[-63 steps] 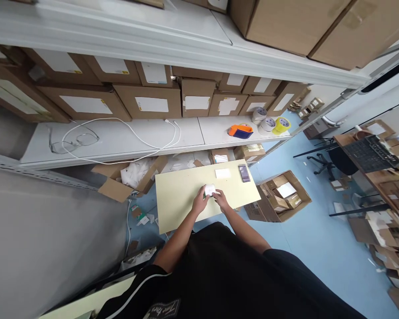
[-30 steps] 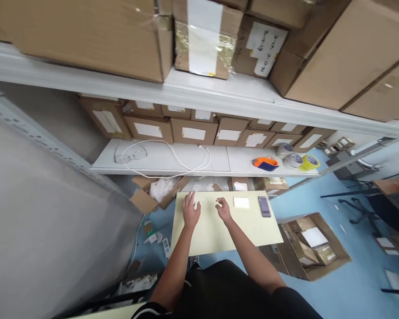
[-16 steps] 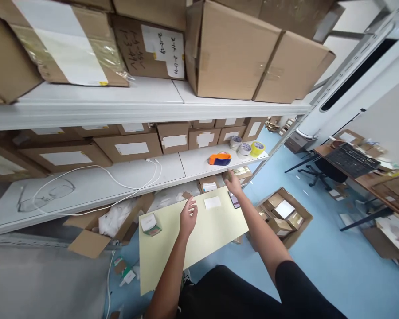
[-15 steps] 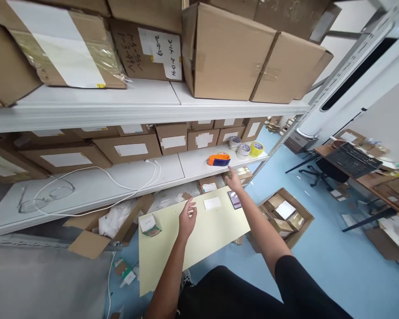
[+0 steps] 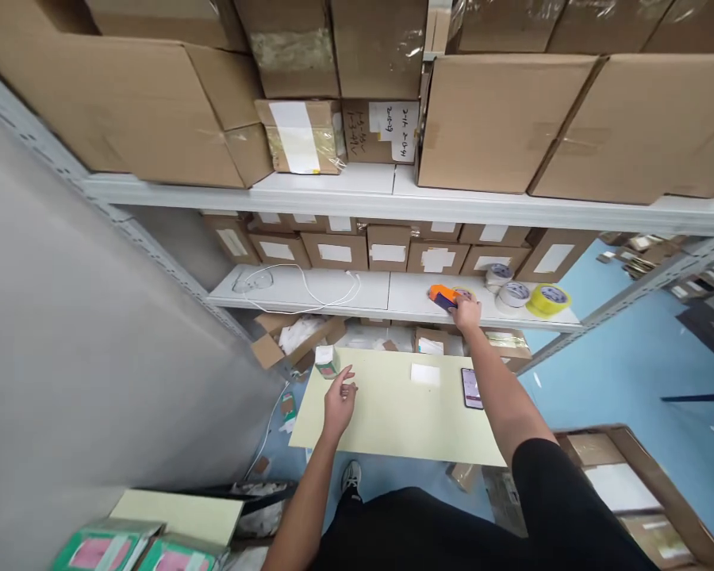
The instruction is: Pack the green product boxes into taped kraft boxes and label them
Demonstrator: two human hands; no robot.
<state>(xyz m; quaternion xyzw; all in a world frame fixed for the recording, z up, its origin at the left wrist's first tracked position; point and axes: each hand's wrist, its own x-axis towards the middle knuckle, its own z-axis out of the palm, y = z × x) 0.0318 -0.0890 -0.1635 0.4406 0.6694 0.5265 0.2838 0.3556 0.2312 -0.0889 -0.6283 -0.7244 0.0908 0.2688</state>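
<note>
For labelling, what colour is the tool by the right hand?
The tool is orange and dark blue; head view.

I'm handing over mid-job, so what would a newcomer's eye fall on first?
Probably the orange-and-blue tool on the white shelf, with the right hand at its right end. A yellow tape roll stands out farther right, and large brown cartons sit on the upper shelf.

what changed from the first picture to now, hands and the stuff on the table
The green-and-white box, first held in both hands, has been let go and now stands farther left on the table. The right hand has moved up to the orange-and-blue tool on the shelf; its grip is unclear. The left hand hovers near the box. The white card and phone stayed put.
</note>
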